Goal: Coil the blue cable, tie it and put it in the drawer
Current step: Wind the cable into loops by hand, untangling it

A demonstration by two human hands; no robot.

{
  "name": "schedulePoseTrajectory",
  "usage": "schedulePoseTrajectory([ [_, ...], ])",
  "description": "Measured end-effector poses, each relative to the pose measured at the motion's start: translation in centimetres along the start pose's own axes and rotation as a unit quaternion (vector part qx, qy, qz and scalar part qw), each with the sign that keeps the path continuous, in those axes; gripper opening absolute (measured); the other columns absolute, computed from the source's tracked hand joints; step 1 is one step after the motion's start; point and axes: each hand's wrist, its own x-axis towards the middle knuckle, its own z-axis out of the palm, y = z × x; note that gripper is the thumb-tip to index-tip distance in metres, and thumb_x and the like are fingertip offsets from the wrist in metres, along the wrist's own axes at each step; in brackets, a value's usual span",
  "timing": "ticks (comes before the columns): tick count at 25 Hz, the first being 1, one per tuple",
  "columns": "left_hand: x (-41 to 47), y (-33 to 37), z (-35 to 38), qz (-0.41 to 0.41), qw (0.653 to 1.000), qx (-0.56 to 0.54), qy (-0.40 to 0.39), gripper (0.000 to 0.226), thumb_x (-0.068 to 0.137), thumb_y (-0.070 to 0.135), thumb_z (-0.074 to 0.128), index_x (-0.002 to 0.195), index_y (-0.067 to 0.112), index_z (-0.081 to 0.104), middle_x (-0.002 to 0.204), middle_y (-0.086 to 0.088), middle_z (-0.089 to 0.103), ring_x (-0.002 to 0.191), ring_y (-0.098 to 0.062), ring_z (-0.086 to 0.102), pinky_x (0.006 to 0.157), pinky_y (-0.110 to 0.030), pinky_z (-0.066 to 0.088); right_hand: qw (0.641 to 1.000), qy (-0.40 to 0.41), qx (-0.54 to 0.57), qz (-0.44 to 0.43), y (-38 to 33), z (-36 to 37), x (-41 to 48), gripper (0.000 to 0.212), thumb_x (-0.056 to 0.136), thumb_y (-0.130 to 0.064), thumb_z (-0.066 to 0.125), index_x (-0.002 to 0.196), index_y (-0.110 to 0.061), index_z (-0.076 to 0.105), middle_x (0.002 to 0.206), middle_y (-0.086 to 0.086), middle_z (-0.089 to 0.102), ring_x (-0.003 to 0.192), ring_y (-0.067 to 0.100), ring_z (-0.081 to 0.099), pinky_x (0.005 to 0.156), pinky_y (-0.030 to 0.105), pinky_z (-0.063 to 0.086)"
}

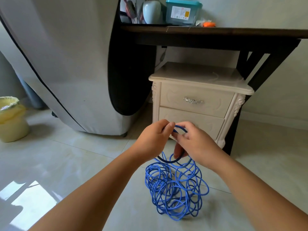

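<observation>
The blue cable [175, 189] lies in a loose tangled heap of loops on the tiled floor in front of me. One loop of it rises to my hands. My left hand [155, 135] grips that loop at its top. My right hand [190, 140] pinches the same loop just to the right, fingers curled round the strand. Behind my hands stands a cream bedside cabinet [200, 75] with two drawers. The upper drawer [195, 100] has a silver handle and is closed. The lower drawer [206, 120] is closed too, partly hidden by my hands.
A dark wooden desk [216, 30] spans over the cabinet, with a vase and a teal-lidded box on it. A grey covered appliance [66, 64] stands to the left. A yellow lined bin [11, 119] sits at the far left on the floor.
</observation>
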Motion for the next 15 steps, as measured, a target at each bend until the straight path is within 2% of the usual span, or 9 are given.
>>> schedulePoseTrajectory([
  [2, 0.2, -0.4, -0.3, -0.014, 0.999, -0.019, 0.021, 0.033, 0.105, 0.038, 0.038, 0.085, 0.022, 0.057, 0.074, -0.001, 0.055, 0.063, -0.011, 0.045, 0.058, -0.024, 0.036, 0.988, 0.141, 0.059, 0.000, 0.1, -1.3, 0.2, 0.013, 0.099, -0.030, 0.054, 0.108, -0.022, 0.060, 0.062, 0.003, 0.071, 0.058, 0.023, 0.069, 0.063, 0.042, 0.059],
  [4, 0.3, -0.9, -0.8, -0.029, 0.997, -0.073, 0.019, 0.033, 0.105, 0.041, 0.037, 0.086, 0.024, 0.058, 0.085, -0.004, 0.063, 0.068, -0.009, 0.050, 0.061, -0.025, 0.038, 0.967, 0.251, 0.043, -0.002, 0.6, -2.9, 0.7, 0.016, 0.098, -0.036, 0.054, 0.097, -0.024, 0.065, 0.069, 0.000, 0.070, 0.068, 0.019, 0.067, 0.071, 0.039, 0.058],
  [5, 0.2, -1.0, -0.9, -0.032, 0.995, -0.097, 0.011, 0.032, 0.105, 0.041, 0.037, 0.086, 0.025, 0.058, 0.084, 0.001, 0.064, 0.066, -0.004, 0.050, 0.059, -0.022, 0.037, 0.974, 0.221, 0.043, 0.019, 0.8, -3.4, 0.7, 0.020, 0.098, -0.042, 0.053, 0.100, -0.027, 0.065, 0.083, -0.004, 0.072, 0.082, 0.016, 0.067, 0.079, 0.035, 0.055],
  [7, 0.1, -0.8, -0.8, -0.035, 0.990, -0.137, 0.009, 0.031, 0.105, 0.039, 0.038, 0.086, 0.025, 0.058, 0.068, 0.014, 0.056, 0.056, 0.000, 0.049, 0.054, -0.017, 0.035, 0.995, 0.021, 0.074, 0.068, 1.3, -2.6, 0.3, 0.034, 0.092, -0.054, 0.054, 0.119, -0.033, 0.060, 0.109, -0.006, 0.071, 0.104, 0.012, 0.066, 0.094, 0.027, 0.046],
  [8, 0.2, -0.7, -0.7, -0.037, 0.987, -0.153, 0.017, 0.031, 0.106, 0.038, 0.038, 0.087, 0.024, 0.059, 0.062, 0.016, 0.052, 0.055, 0.000, 0.047, 0.054, -0.017, 0.035, 0.991, -0.063, 0.089, 0.078, 1.5, -1.8, 0.0, 0.037, 0.089, -0.051, 0.059, 0.123, -0.036, 0.055, 0.109, -0.004, 0.073, 0.101, 0.014, 0.069, 0.097, 0.031, 0.046],
  [9, 0.3, -0.7, -0.7, -0.041, 0.984, -0.168, 0.029, 0.031, 0.106, 0.038, 0.038, 0.088, 0.023, 0.059, 0.060, 0.017, 0.049, 0.055, -0.001, 0.046, 0.055, -0.019, 0.035, 0.988, -0.101, 0.097, 0.070, 1.5, -1.1, -0.3, 0.036, 0.089, -0.042, 0.065, 0.122, -0.037, 0.053, 0.103, 0.000, 0.075, 0.091, 0.018, 0.073, 0.094, 0.035, 0.050],
  [11, 0.5, -0.7, -1.0, -0.055, 0.973, -0.222, 0.039, 0.033, 0.106, 0.037, 0.036, 0.088, 0.020, 0.058, 0.061, 0.014, 0.044, 0.054, -0.005, 0.039, 0.055, -0.021, 0.033, 0.992, -0.068, 0.099, 0.034, 1.3, -0.3, -0.4, 0.022, 0.096, -0.024, 0.061, 0.116, -0.031, 0.057, 0.090, 0.005, 0.075, 0.070, 0.023, 0.073, 0.077, 0.036, 0.057],
  [13, 0.6, -0.6, -1.2, -0.064, 0.947, -0.315, 0.025, 0.035, 0.107, 0.035, 0.036, 0.086, 0.015, 0.056, 0.063, 0.008, 0.039, 0.053, -0.006, 0.032, 0.051, -0.021, 0.031, 0.990, -0.002, 0.140, 0.032, 0.7, 0.1, -0.3, 0.015, 0.102, -0.022, 0.049, 0.105, -0.019, 0.064, 0.081, 0.005, 0.073, 0.064, 0.022, 0.071, 0.063, 0.034, 0.058],
  [15, 0.7, -0.5, -1.2, -0.073, 0.925, -0.374, 0.003, 0.035, 0.108, 0.033, 0.036, 0.088, 0.012, 0.057, 0.066, 0.003, 0.043, 0.055, -0.008, 0.035, 0.053, -0.023, 0.033, 0.981, 0.043, 0.186, 0.040, 0.4, 0.3, -0.3, 0.025, 0.104, -0.021, 0.043, 0.093, -0.014, 0.064, 0.075, 0.003, 0.072, 0.073, 0.021, 0.072, 0.071, 0.035, 0.059],
])
